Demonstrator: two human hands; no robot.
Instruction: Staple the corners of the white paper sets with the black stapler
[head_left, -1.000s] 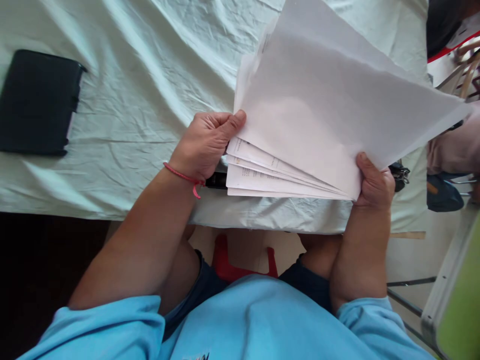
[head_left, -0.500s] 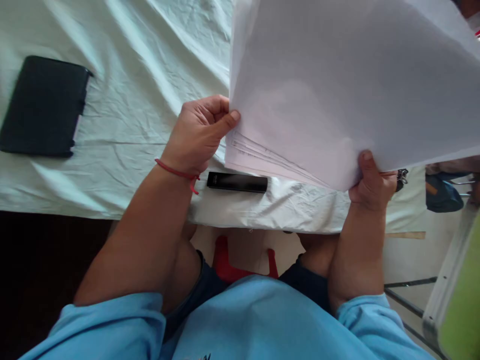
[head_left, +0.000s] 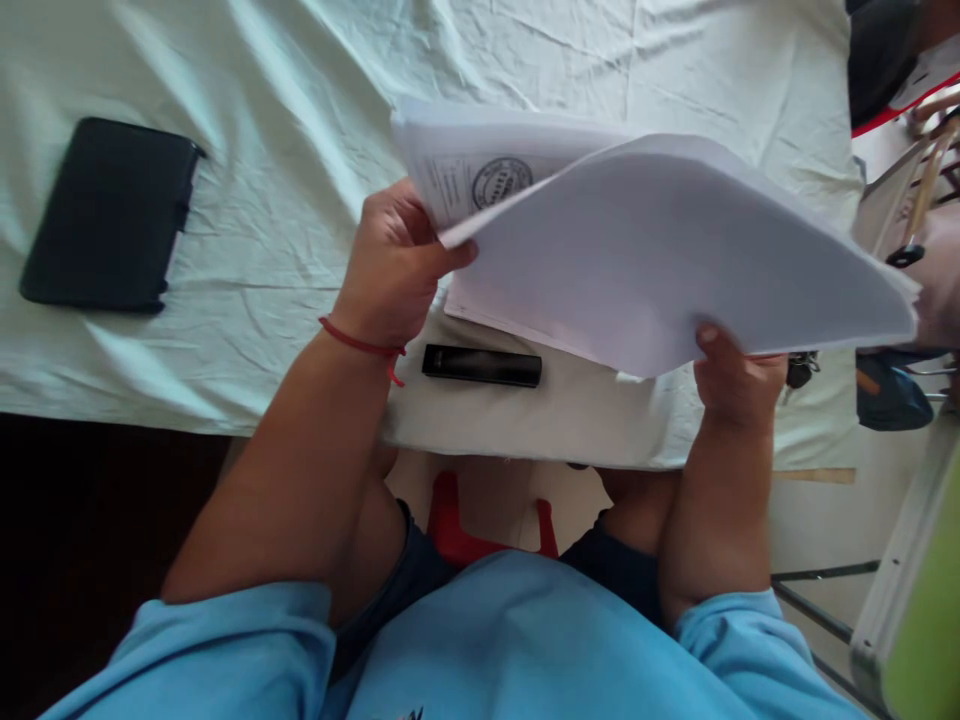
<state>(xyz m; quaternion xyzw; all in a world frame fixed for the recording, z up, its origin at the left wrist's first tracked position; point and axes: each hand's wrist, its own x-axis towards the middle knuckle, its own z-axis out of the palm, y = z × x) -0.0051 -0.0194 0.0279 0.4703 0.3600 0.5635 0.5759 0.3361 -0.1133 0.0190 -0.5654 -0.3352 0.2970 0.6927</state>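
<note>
Several large white paper sheets [head_left: 600, 250] are held between my two hands, above the cloth-covered table. At their left edge, my left hand [head_left: 401, 255] pinches the paper between thumb and fingers. My right hand [head_left: 735, 370] grips the near right edge, thumb on top and the fingers mostly hidden underneath. The top sheet bulges and bends, and a sheet behind it shows a round black stamp [head_left: 502, 182] with small print. Just below the papers lies a slim black box [head_left: 481, 366], close to my left wrist.
A black case or folder [head_left: 109, 215] lies at the left on the pale tablecloth [head_left: 285, 120]. Beside my right hand are some keys [head_left: 801, 368]. A red stool [head_left: 457, 535] shows under the table, and a green-topped folding table [head_left: 922, 590] stands at the right.
The sheets have come down and toward me from a raised position, with the top one now bent. The round stamp behind it has come into view. Both hands keep hold.
</note>
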